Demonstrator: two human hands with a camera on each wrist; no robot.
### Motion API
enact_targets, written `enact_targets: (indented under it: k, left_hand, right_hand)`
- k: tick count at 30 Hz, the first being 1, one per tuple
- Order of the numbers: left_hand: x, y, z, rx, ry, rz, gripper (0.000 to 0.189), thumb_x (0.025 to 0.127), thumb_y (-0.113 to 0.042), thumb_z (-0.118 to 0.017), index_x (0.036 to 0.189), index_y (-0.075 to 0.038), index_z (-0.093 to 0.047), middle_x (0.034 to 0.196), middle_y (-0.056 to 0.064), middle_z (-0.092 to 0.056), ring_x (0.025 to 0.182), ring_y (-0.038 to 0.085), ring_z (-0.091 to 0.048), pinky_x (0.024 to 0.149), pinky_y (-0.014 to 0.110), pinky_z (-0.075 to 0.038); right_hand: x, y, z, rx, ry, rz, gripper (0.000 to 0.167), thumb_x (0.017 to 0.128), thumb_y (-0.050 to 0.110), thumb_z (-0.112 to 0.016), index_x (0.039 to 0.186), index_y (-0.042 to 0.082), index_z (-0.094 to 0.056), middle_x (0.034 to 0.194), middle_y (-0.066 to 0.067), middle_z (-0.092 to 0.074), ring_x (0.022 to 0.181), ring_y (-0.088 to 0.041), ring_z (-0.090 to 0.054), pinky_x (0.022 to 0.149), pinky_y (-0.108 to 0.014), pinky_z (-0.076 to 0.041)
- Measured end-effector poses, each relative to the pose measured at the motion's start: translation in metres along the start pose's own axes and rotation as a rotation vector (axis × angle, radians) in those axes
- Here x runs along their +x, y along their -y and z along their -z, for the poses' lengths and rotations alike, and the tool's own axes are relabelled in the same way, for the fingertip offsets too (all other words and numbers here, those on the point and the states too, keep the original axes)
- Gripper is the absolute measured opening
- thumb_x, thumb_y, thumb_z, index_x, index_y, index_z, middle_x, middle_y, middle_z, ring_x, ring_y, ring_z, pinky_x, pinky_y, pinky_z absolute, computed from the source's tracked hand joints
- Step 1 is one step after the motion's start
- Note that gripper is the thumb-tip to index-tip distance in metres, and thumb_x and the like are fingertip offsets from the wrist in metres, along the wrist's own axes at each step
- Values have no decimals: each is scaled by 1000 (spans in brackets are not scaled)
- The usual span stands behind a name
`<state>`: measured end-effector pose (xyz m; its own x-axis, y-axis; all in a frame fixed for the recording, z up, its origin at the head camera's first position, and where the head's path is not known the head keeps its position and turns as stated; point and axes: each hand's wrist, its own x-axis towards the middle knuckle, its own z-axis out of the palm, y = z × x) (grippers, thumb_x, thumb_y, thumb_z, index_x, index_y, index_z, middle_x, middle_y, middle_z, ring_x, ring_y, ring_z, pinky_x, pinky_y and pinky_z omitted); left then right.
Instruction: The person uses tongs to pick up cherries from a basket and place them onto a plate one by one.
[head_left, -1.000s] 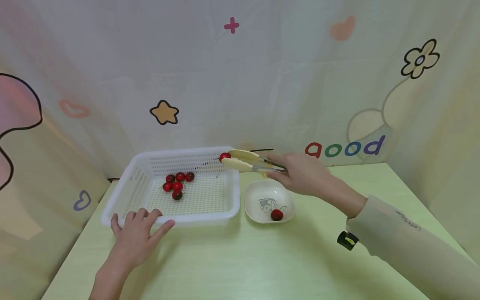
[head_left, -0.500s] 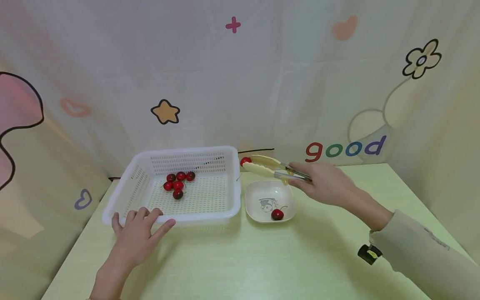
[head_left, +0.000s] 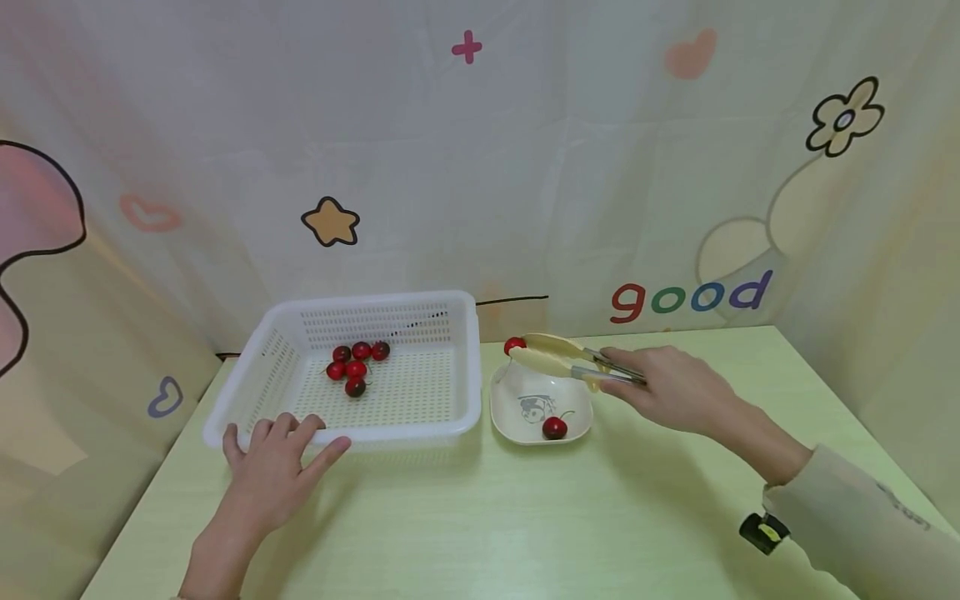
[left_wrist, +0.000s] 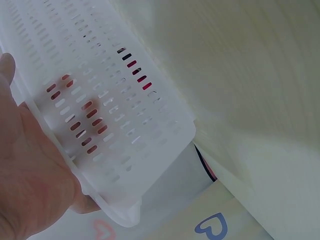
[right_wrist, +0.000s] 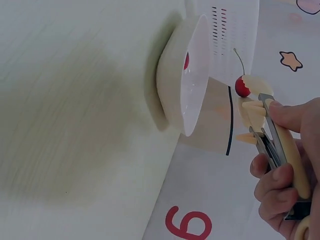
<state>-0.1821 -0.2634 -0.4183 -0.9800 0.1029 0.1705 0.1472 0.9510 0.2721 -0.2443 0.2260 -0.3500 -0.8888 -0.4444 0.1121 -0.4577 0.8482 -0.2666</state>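
Observation:
In the head view my right hand grips a pair of cream-tipped tongs. Pinched in their tips is a red cherry, its stem hanging down, above the far left rim of a small white dish. The right wrist view shows that cherry held higher than the dish. Another cherry with a stem lies in the dish. My left hand rests over the near rim of a white plastic basket, fingers inside and thumb outside. Several cherries lie clustered in the basket.
The basket and dish stand side by side on a pale green table. Behind the table hangs a printed curtain, close along its back edge. A black device hangs below the right sleeve.
My right hand has carried the tongs and cherry from over the basket's right side, rightward and down to the dish. My left hand stays on the basket rim.

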Motion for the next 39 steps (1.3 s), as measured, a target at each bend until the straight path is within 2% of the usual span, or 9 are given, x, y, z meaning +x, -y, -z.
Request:
enact_targets:
  k: [7,19,29,39]
  left_hand:
    - [0,0,0,-1,4,1,60,100,-67,-49,121,-14,-65,114,16,-58,115,47,-46,101,83,-1]
    - [1,1,-1,0,-6,-2,58,100,-67,-49,120,-14,-64,114,15,-58,113,46,-47,100,83,-2]
    - [0,0,0,6,-5,-1,59,100,-67,-48,119,-14,-64,113,15,-57,113,46,-46,100,83,-2]
    - [1,1,-1,8,-15,-7,59,100,-67,-48,119,-14,-64,114,17,-57,114,46,-46,101,83,-2]
  right_hand:
    - [1,-4,-14,-28,58,6,54,100,39,-66,141,5,-61,73,6,-54,60,-11,-46,52,-30,-37]
    - [5,-6,-33,-59,86,30,52,99,37,-69,140,5,-63,78,6,-59,59,-10,-46,50,-29,-35]
    - [4,-7,-41,-66,72,43,51,98,37,-70,139,6,-64,96,0,-69,62,-10,-47,50,-29,-35]
    - [6,-6,-40,-62,79,37,51,98,38,-71,139,8,-63,81,6,-58,61,-10,-46,50,-29,-33]
